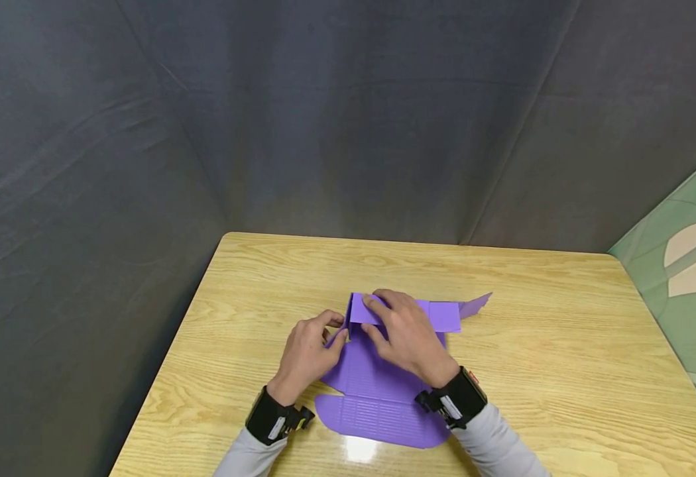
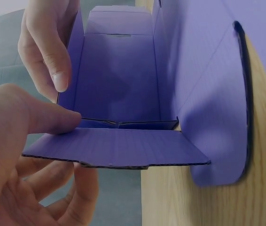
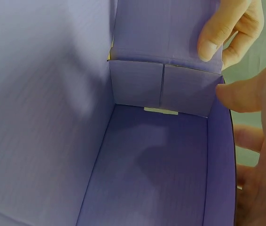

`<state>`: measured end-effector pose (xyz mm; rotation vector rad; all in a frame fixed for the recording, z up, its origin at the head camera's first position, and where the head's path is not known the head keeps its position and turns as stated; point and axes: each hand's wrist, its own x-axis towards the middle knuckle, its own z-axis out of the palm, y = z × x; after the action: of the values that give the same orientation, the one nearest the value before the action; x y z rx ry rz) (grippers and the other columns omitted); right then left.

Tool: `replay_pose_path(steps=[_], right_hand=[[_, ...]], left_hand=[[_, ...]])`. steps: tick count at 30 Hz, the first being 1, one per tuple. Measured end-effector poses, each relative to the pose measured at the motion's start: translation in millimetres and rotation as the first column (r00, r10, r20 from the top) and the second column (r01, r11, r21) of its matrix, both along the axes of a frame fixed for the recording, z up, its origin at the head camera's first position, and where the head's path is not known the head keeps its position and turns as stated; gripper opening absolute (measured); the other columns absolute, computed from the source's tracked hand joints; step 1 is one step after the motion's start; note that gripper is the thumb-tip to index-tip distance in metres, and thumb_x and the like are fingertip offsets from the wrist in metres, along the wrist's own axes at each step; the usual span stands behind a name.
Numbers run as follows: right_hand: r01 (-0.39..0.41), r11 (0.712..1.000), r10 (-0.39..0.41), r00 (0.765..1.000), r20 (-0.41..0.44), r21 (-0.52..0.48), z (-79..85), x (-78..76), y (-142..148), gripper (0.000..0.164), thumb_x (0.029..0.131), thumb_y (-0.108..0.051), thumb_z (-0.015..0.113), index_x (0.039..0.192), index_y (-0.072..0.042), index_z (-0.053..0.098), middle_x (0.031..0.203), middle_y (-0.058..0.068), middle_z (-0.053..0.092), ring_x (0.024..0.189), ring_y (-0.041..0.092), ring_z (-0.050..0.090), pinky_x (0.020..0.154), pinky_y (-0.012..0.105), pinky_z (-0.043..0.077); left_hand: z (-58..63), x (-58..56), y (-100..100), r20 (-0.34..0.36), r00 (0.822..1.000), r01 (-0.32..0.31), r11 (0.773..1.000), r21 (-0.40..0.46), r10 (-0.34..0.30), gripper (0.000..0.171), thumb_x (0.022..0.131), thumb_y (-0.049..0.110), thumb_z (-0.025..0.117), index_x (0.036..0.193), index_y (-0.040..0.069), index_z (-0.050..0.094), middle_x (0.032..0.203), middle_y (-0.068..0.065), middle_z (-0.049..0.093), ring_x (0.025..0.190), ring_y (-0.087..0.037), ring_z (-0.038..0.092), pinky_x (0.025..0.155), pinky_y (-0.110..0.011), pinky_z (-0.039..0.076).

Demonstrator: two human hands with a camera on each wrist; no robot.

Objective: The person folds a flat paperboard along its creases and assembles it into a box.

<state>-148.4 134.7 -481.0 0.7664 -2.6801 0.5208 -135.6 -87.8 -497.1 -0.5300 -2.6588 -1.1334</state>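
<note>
Purple corrugated cardboard box blank (image 1: 378, 391) lies mid wooden table (image 1: 563, 344), half folded. I see left hand (image 1: 307, 354) pinching left side flap (image 2: 116, 148), steadying it. Right hand (image 1: 404, 334), fingers curled, presses far wall (image 1: 407, 313) upright.

No writing, label, brand, number or sign can be read in any view; the purple cardboard box (image 1: 384, 384) bears plain ribbed surfaces, and the wrist straps' small tags are too blurred to read.
</note>
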Motion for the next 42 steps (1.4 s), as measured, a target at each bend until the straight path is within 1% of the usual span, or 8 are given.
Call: replay_pose_path(steps=[13, 17, 20, 25, 28, 32, 39, 42], right_hand=[[-0.030, 1.000, 0.030, 0.999, 0.014, -0.008, 2.0, -3.0, -1, 0.049, 0.101, -0.034, 0.074, 0.144, -0.009, 0.068, 0.136, 0.017, 0.069, 0.129, 0.035, 0.065, 0.115, 0.052, 0.050], [-0.015, 1.000, 0.015, 1.000, 0.014, -0.012, 1.4, 0.2, 6, 0.050, 0.101, -0.034, 0.075, 0.143, -0.008, 0.069, 0.135, 0.018, 0.069, 0.128, 0.037, 0.066, 0.114, 0.054, 0.050], [0.006, 1.000, -0.005, 1.000, 0.013, -0.021, 1.6, 2.6, 12, 0.050, 0.101, -0.033, 0.075, 0.143, -0.007, 0.069, 0.135, 0.019, 0.069, 0.128, 0.039, 0.066, 0.113, 0.056, 0.050], [0.009, 0.999, -0.008, 1.000, 0.017, -0.034, 1.1, 3.2, 17, 0.051, 0.101, -0.034, 0.074, 0.143, -0.006, 0.068, 0.135, 0.021, 0.069, 0.127, 0.040, 0.066, 0.112, 0.057, 0.051], [-0.001, 0.999, 0.002, 1.000, 0.020, -0.039, 1.2, 1.3, 16, 0.051, 0.101, -0.034, 0.074, 0.143, -0.006, 0.068, 0.136, 0.020, 0.069, 0.128, 0.039, 0.066, 0.112, 0.057, 0.051], [-0.021, 0.999, 0.022, 0.999, 0.027, -0.040, 2.7, -2.4, 10, 0.052, 0.101, -0.035, 0.075, 0.144, -0.008, 0.068, 0.137, 0.018, 0.069, 0.129, 0.038, 0.065, 0.113, 0.056, 0.050], [-0.042, 0.999, 0.043, 0.998, 0.046, -0.021, 3.1, -3.8, 3, 0.054, 0.099, -0.033, 0.077, 0.146, -0.009, 0.067, 0.139, 0.017, 0.068, 0.131, 0.036, 0.065, 0.114, 0.055, 0.050], [-0.056, 0.998, 0.057, 0.997, 0.054, -0.014, 4.3, -3.8, 2, 0.053, 0.098, -0.029, 0.076, 0.147, -0.009, 0.066, 0.141, 0.018, 0.067, 0.133, 0.036, 0.063, 0.116, 0.055, 0.048]], left_hand=[[0.4, 3.7, 2, 0.040, 0.999, 0.008, 0.998, 0.058, -0.011, 0.018, 0.093, 0.011, 0.081, 0.110, 0.008, 0.076, 0.101, -0.010, 0.081, 0.067, -0.003, 0.066, 0.058, -0.018, 0.053], [-0.6, 2.2, 8, 0.093, 0.994, 0.053, 0.993, 0.108, -0.063, 0.019, 0.097, 0.017, 0.079, 0.113, 0.007, 0.075, 0.105, -0.010, 0.080, 0.067, -0.001, 0.067, 0.057, -0.019, 0.055], [-0.4, -2.6, 11, 0.137, 0.982, 0.104, 0.981, 0.163, -0.127, 0.019, 0.102, 0.021, 0.073, 0.116, 0.007, 0.076, 0.107, -0.008, 0.080, 0.073, -0.005, 0.071, 0.063, -0.021, 0.059], [-1.2, -10.6, 4, 0.197, 0.955, 0.169, 0.952, 0.254, -0.222, 0.023, 0.103, 0.004, 0.063, 0.120, 0.003, 0.077, 0.111, -0.012, 0.080, 0.088, -0.020, 0.078, 0.075, -0.026, 0.063], [-2.2, -13.1, -3, 0.267, 0.923, 0.190, 0.932, 0.310, -0.277, 0.030, 0.097, -0.003, 0.064, 0.125, 0.001, 0.075, 0.119, -0.016, 0.078, 0.093, -0.027, 0.080, 0.077, -0.027, 0.064], [-3.2, -14.3, -13, 0.344, 0.887, 0.175, 0.913, 0.370, -0.309, 0.035, 0.095, -0.003, 0.069, 0.129, 0.001, 0.073, 0.126, -0.019, 0.076, 0.097, -0.031, 0.080, 0.082, -0.029, 0.065], [-2.5, -16.5, -25, 0.366, 0.846, 0.232, 0.887, 0.399, -0.387, 0.036, 0.094, -0.005, 0.070, 0.129, -0.002, 0.070, 0.130, -0.024, 0.071, 0.108, -0.037, 0.077, 0.092, -0.030, 0.064], [-1.3, -18.1, -28, 0.372, 0.835, 0.260, 0.887, 0.382, -0.405, 0.036, 0.094, -0.003, 0.074, 0.130, -0.004, 0.069, 0.129, -0.025, 0.071, 0.109, -0.037, 0.077, 0.092, -0.029, 0.063]])
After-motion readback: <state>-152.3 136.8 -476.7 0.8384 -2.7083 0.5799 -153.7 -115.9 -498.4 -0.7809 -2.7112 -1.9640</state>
